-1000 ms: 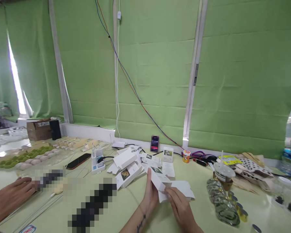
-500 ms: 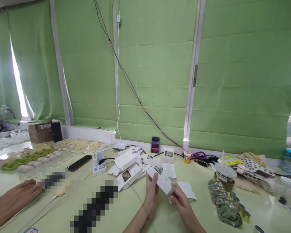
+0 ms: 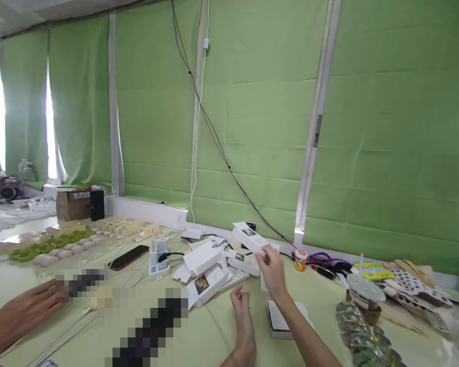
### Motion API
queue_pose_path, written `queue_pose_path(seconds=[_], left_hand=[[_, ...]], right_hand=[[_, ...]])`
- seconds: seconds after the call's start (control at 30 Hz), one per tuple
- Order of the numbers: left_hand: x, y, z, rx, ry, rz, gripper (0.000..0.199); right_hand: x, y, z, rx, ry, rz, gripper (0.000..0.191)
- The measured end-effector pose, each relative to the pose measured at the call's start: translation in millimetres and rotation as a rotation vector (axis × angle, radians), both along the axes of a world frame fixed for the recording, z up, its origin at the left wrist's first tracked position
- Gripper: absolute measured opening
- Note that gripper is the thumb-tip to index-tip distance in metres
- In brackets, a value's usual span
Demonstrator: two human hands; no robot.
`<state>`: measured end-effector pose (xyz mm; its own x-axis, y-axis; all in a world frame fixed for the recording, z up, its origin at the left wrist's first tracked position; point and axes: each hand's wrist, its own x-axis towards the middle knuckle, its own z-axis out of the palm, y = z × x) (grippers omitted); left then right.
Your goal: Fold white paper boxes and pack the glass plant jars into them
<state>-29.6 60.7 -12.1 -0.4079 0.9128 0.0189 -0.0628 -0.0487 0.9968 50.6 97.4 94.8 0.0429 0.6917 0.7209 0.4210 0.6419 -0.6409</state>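
My right hand (image 3: pixel 271 267) grips the near end of a long white box (image 3: pixel 252 238) with a small picture on it, raised in front of the phone at the wall. Lower and to the left, my left hand (image 3: pixel 244 316) is just above the table, its fingers curled and touching no box; whether anything small is between them I cannot make out. Left of it lies a pile of white boxes (image 3: pixel 203 258), one showing a brown picture. Under my right forearm rests an open white box (image 3: pixel 283 322), partly hidden.
Another person's hand (image 3: pixel 30 308) lies at the left. A phone (image 3: pixel 129 257) and a power strip (image 3: pixel 158 265) with cables stand nearby. An orange-labelled tub (image 3: pixel 300 260), a lidded cup (image 3: pixel 365 290) and wrapped packets (image 3: pixel 354 326) are at the right. Egg trays (image 3: pixel 49 244) sit far left.
My left hand has let go of the white box and dropped lower. My right hand has carried the box up and away toward the wall. The view has shifted slightly left and up.
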Motion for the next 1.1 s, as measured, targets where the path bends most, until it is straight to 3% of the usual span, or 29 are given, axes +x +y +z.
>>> queue_pose_path(seconds=[0.13, 0.27, 0.37, 0.47, 0.57, 0.87, 1.0, 1.1], left_hand=[[-4.8, 10.1, -11.2, 0.016, 0.033, 0.01, 0.036], [-6.5, 13.1, -13.5, 0.074, 0.057, 0.0, 0.035], [-4.6, 17.2, -16.1, 0.123, 0.081, -0.019, 0.034], [-5.8, 24.2, -22.1, 0.114, 0.024, -0.031, 0.032], [-13.3, 31.1, -28.7, 0.072, -0.088, -0.009, 0.028], [-61.5, 53.9, -24.2, 0.07, -0.449, 0.481, 0.01], [-70.0, 57.5, -22.6, 0.078, -0.479, 0.485, 0.005], [-68.2, 57.3, -23.6, 0.061, -0.494, 0.424, 0.004]], right_hand=[[-38.4, 35.1, 18.4, -0.057, -0.08, 0.382, 0.041], [-31.6, 41.2, -6.4, -0.146, 0.078, 0.513, 0.041], [-23.1, 37.5, -37.1, -0.288, 0.124, 0.458, 0.029], [-28.9, 34.1, -61.5, -0.326, 0.126, 0.353, 0.008], [-40.5, 33.6, -72.5, -0.333, 0.162, 0.276, 0.017], [-64.4, 56.8, -49.5, -0.3, 0.283, 0.227, 0.03], [-91.5, 59.2, -47.7, -0.36, 0.198, 0.259, 0.028], [-92.1, 42.9, -50.6, -0.388, 0.104, 0.268, 0.032]])
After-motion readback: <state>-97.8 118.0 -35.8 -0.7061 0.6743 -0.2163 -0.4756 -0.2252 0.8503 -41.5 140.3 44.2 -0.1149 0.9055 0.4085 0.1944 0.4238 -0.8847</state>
